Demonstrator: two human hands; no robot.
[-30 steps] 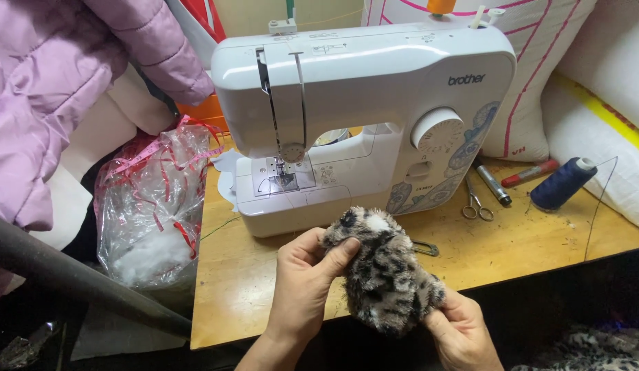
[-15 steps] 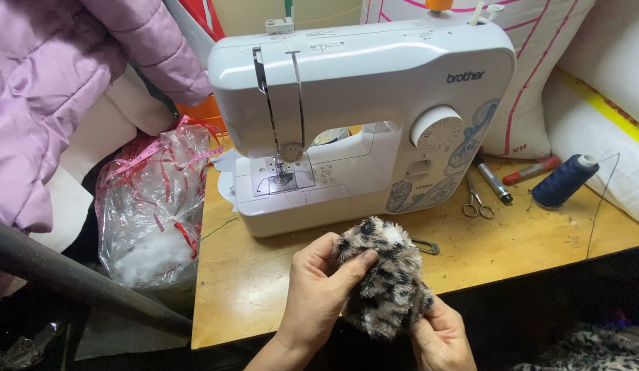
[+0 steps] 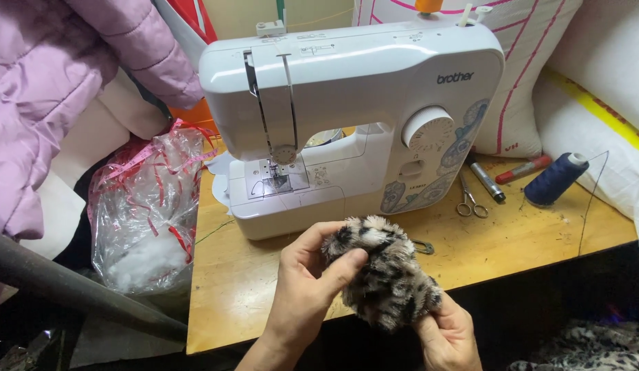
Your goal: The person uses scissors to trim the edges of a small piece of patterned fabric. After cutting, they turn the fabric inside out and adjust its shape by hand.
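— What do the hands hold?

— Both grasp one leopard-print fur piece [image 3: 384, 278], soft and shaggy, with a rounded, stuffed shape. The left hand [image 3: 307, 288] presses its thumb on the upper side of the fur, fingers curled behind. The right hand [image 3: 448, 333] pinches the lower end from below. The piece is in the air over the front edge of the worktop [image 3: 250, 288], just before the sewing machine [image 3: 347, 117].

— What materials are around it?

— The worktop is plain wood, scratched. The machine is smooth white plastic with a round dial. At the left stands a crinkled clear plastic bag [image 3: 144, 213] with white filling and red ribbon. At the right lie small metal scissors [image 3: 468, 200], a dark marker [image 3: 485, 180], a red pen [image 3: 524, 169] and a navy thread spool [image 3: 554, 178].

— Is there room for moving?

— Between the machine and the front edge is a bare strip of wood. The bag stands touching the left edge.
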